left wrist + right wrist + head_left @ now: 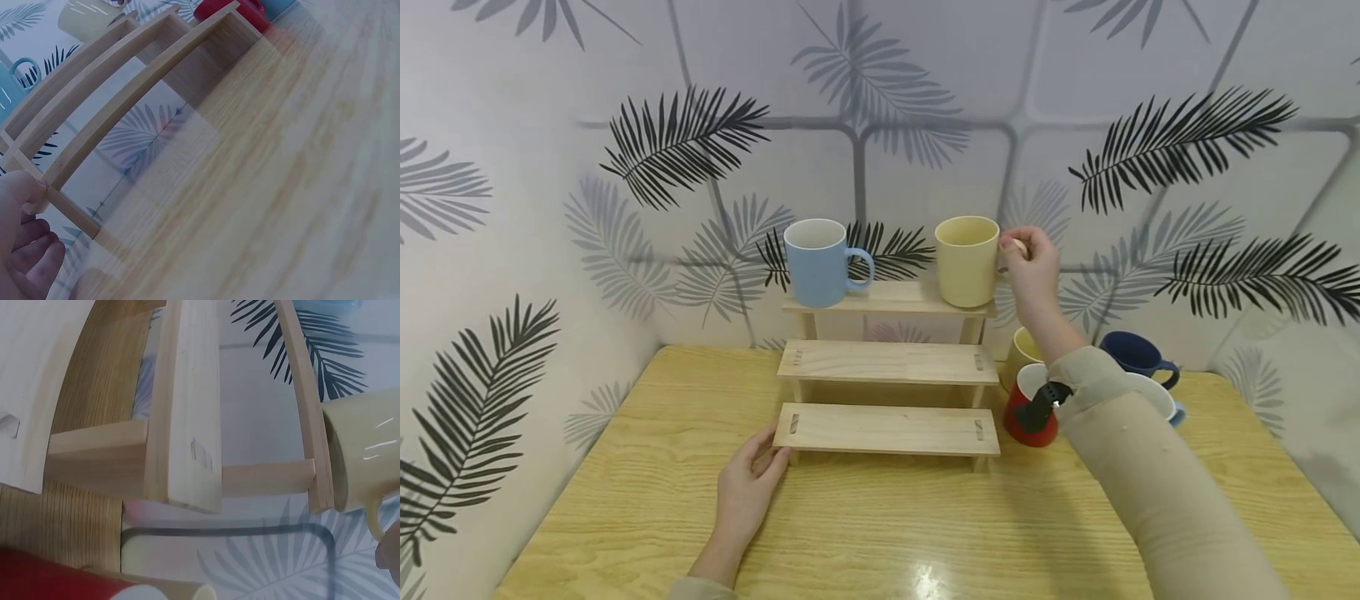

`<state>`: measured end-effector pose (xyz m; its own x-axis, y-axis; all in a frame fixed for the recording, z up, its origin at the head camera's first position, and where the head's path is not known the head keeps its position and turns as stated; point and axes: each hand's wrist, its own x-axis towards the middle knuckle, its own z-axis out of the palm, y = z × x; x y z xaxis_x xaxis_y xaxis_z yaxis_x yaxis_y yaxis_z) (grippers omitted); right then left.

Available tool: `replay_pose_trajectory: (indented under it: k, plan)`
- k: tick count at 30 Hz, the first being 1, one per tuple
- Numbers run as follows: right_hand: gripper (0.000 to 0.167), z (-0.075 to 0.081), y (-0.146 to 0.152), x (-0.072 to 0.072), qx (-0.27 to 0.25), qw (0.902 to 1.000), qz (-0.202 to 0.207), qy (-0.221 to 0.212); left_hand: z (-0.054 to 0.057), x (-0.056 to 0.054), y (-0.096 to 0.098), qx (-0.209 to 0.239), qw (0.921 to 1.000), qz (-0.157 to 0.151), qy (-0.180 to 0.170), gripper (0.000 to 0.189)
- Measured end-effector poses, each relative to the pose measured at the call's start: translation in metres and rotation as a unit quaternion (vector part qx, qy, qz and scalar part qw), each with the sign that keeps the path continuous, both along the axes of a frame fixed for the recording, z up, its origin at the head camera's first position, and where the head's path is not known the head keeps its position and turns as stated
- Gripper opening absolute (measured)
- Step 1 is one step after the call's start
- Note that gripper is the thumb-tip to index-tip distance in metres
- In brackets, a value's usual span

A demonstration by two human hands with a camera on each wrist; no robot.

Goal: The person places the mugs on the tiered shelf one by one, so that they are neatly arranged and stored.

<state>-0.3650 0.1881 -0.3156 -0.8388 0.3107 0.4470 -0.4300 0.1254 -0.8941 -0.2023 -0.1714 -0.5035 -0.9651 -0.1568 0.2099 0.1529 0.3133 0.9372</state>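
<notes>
My right hand (pixel 1032 271) grips the handle of a pale yellow mug (pixel 966 265), which stands upright at the right end of the top step of a three-step wooden shelf (pixel 887 429). In the right wrist view, the mug's base (pixel 340 456) is right at the top board, and only a bit of my fingers shows near its handle. At the left end of the lowest step, my left hand (pixel 747 483) holds the corner between thumb and fingers. A light blue mug (pixel 816 265) stands at the left end of the top step, handle to the right.
Right of the shelf, a red mug (pixel 1028 425), another yellow mug (pixel 1017 362), a dark blue mug (pixel 1131 352) and a light blue mug (pixel 1178 414) stand on the wooden table (pixel 880 533), partly behind my right forearm. A leaf-patterned wall (pixel 917 67) rises close behind.
</notes>
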Motion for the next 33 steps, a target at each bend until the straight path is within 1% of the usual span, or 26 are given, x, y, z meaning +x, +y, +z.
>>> replay_pose_trajectory:
  k: [3, 6, 14, 18, 23, 28, 31, 33]
  plan:
    - [0.008, -0.001, 0.003, -0.001, -0.003, 1.0000, 0.007, -0.004, 0.000, 0.000, 0.001, -0.002, 1.0000, 0.001, 0.002, 0.043]
    - [0.007, -0.003, 0.006, -0.002, -0.012, 0.9998, 0.012, -0.006, 0.000, 0.000, 0.002, -0.004, 1.0000, 0.000, 0.002, 0.043]
    - [0.013, -0.013, 0.013, -0.002, -0.038, 0.9988, 0.028, -0.012, -0.001, -0.001, 0.002, -0.010, 0.9999, 0.003, 0.005, 0.044]
    - [0.015, -0.016, 0.015, -0.003, -0.040, 0.9985, 0.038, -0.007, -0.002, -0.001, 0.002, -0.011, 0.9999, 0.007, 0.002, 0.044]
    - [0.019, -0.016, 0.016, -0.003, -0.029, 0.9986, 0.044, -0.007, -0.001, -0.001, 0.001, -0.016, 0.9998, 0.012, -0.004, 0.044]
    - [0.012, -0.017, 0.018, -0.001, -0.040, 0.9977, 0.055, -0.005, -0.001, -0.001, 0.001, -0.016, 0.9998, 0.008, -0.003, 0.045]
    - [0.004, -0.019, 0.023, 0.001, -0.028, 0.9972, 0.069, -0.005, -0.002, -0.001, 0.001, -0.015, 0.9999, 0.008, 0.000, 0.045]
    - [0.006, -0.020, 0.027, 0.002, -0.005, 0.9972, 0.074, -0.011, -0.002, -0.001, 0.001, -0.015, 0.9998, 0.009, 0.002, 0.045]
